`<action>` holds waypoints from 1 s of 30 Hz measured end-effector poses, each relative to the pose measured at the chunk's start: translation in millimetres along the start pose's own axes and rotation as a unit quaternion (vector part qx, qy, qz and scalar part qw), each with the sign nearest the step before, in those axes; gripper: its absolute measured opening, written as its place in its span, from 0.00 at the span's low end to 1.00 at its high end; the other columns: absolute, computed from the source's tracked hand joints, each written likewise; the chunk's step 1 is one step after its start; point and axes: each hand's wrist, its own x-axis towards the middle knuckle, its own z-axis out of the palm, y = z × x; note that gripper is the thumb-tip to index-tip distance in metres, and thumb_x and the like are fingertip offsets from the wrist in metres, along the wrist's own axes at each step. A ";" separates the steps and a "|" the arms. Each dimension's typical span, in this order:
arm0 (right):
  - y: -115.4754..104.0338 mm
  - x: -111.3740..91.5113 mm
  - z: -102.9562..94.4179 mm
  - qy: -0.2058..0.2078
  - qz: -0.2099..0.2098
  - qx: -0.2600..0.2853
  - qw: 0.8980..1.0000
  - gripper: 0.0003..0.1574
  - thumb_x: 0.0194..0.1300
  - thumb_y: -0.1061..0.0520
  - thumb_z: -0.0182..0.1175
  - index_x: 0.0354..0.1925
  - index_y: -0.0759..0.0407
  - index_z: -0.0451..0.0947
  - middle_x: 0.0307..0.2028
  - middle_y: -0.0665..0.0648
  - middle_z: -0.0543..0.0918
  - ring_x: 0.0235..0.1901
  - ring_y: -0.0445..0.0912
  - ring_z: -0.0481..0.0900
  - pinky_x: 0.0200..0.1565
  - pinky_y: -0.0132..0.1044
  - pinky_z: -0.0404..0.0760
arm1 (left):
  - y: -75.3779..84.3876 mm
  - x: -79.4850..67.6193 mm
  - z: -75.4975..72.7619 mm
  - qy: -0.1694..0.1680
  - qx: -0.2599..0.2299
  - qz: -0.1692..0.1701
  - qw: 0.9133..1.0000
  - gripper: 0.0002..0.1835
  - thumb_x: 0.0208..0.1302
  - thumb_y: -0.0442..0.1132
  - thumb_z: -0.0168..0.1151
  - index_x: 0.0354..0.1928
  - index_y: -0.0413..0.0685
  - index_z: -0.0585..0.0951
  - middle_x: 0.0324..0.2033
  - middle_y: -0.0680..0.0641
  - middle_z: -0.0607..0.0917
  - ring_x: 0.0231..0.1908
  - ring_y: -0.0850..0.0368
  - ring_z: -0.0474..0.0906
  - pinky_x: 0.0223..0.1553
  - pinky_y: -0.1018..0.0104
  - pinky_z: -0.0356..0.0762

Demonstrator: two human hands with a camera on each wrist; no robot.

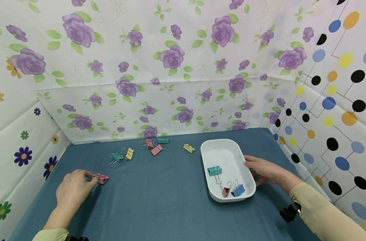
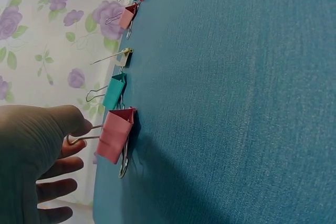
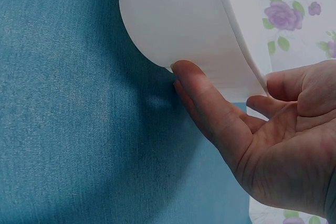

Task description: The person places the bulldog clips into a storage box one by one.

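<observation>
My left hand [image 1: 74, 189] pinches a wire handle of a pink binder clip [image 1: 102, 179] between thumb and index finger. In the left wrist view that pink clip [image 2: 115, 135] is close over the blue cloth, its other wire handle hanging down. My right hand [image 1: 265, 169] grips the right side of a white tray [image 1: 204, 157]. The right wrist view has the thumb at the tray's rim and the fingers [image 3: 197, 85] against its outer wall and underside. Inside the tray lie a teal binder clip [image 1: 214, 171], a dark red one [image 1: 225, 191] and a blue one [image 1: 238, 190].
Toward the back of the blue cloth [image 1: 159, 201] lie a teal clip [image 1: 117, 157], a yellow clip [image 1: 129, 153], pink clips [image 1: 157, 150], another teal clip [image 1: 163, 141] and another yellow clip [image 1: 188, 148]. A flowered sheet [image 1: 159, 110] stands behind, a dotted sheet [image 1: 318, 134] on the right.
</observation>
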 end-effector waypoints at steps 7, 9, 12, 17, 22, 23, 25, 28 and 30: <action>0.4 1.0 -0.1 0.001 0.005 0.001 1.000 0.42 0.83 0.44 0.46 0.83 0.52 0.43 0.70 0.70 0.64 0.59 0.64 0.76 0.40 0.55 0.86 | 0.5 1.0 -0.6 -0.004 0.005 0.001 1.000 0.16 0.61 0.47 0.70 0.39 0.39 0.87 0.45 0.30 0.81 0.38 0.39 0.76 0.24 0.50 0.74; 0.2 1.2 0.3 0.003 0.008 0.004 1.000 0.41 0.83 0.44 0.46 0.83 0.52 0.43 0.70 0.69 0.64 0.58 0.64 0.77 0.41 0.54 0.87 | 0.1 1.3 -0.5 -0.005 0.008 0.001 1.000 0.16 0.61 0.47 0.70 0.39 0.40 0.87 0.45 0.30 0.81 0.39 0.37 0.77 0.26 0.48 0.75; -0.5 0.7 0.7 0.003 0.007 0.004 1.000 0.42 0.83 0.44 0.46 0.83 0.52 0.43 0.70 0.69 0.65 0.58 0.63 0.77 0.41 0.54 0.87 | -1.2 0.9 0.8 -0.002 0.010 0.003 1.000 0.14 0.60 0.47 0.71 0.37 0.41 0.87 0.44 0.31 0.81 0.39 0.37 0.77 0.26 0.47 0.76; -1.2 -0.7 0.9 0.002 0.004 0.002 1.000 0.42 0.83 0.44 0.47 0.83 0.53 0.43 0.69 0.69 0.66 0.57 0.62 0.78 0.40 0.54 0.87 | -3.4 -0.1 2.7 0.003 0.011 0.007 1.000 0.13 0.59 0.46 0.70 0.35 0.42 0.87 0.43 0.31 0.82 0.38 0.37 0.77 0.24 0.49 0.75; -1.0 -0.8 0.3 -0.001 -0.001 0.000 1.000 0.42 0.83 0.44 0.46 0.83 0.54 0.43 0.69 0.70 0.65 0.56 0.63 0.78 0.40 0.55 0.86 | -3.1 -1.2 2.7 0.011 0.010 0.017 1.000 0.13 0.58 0.45 0.70 0.35 0.42 0.87 0.43 0.32 0.82 0.39 0.37 0.77 0.24 0.49 0.75; -0.8 -0.8 0.4 0.000 0.000 0.001 1.000 0.42 0.83 0.45 0.46 0.83 0.54 0.43 0.69 0.70 0.66 0.56 0.62 0.78 0.40 0.55 0.86 | -2.8 -1.3 2.8 0.012 0.009 0.019 1.000 0.12 0.58 0.45 0.70 0.35 0.41 0.87 0.43 0.32 0.82 0.39 0.37 0.77 0.24 0.49 0.74; -0.7 -0.9 0.6 0.000 0.001 0.002 1.000 0.42 0.83 0.45 0.47 0.83 0.53 0.43 0.69 0.70 0.66 0.56 0.62 0.78 0.40 0.55 0.86 | -2.2 -1.4 2.8 0.013 0.008 0.021 1.000 0.12 0.58 0.45 0.69 0.35 0.41 0.87 0.43 0.32 0.82 0.40 0.36 0.76 0.25 0.48 0.74; -0.7 -1.1 0.2 -0.001 0.000 0.003 1.000 0.42 0.83 0.44 0.47 0.83 0.54 0.42 0.69 0.70 0.66 0.56 0.62 0.78 0.40 0.55 0.86 | -1.2 -1.3 3.3 0.013 0.007 0.024 1.000 0.12 0.58 0.44 0.69 0.36 0.42 0.87 0.44 0.32 0.82 0.41 0.35 0.76 0.26 0.48 0.74; -0.5 -1.0 -0.4 -0.002 -0.001 0.003 1.000 0.43 0.83 0.44 0.47 0.83 0.54 0.42 0.69 0.70 0.66 0.57 0.63 0.78 0.40 0.55 0.86 | 0.0 -1.6 3.3 0.012 0.007 0.025 1.000 0.12 0.58 0.44 0.69 0.36 0.42 0.87 0.44 0.33 0.83 0.42 0.35 0.75 0.27 0.47 0.74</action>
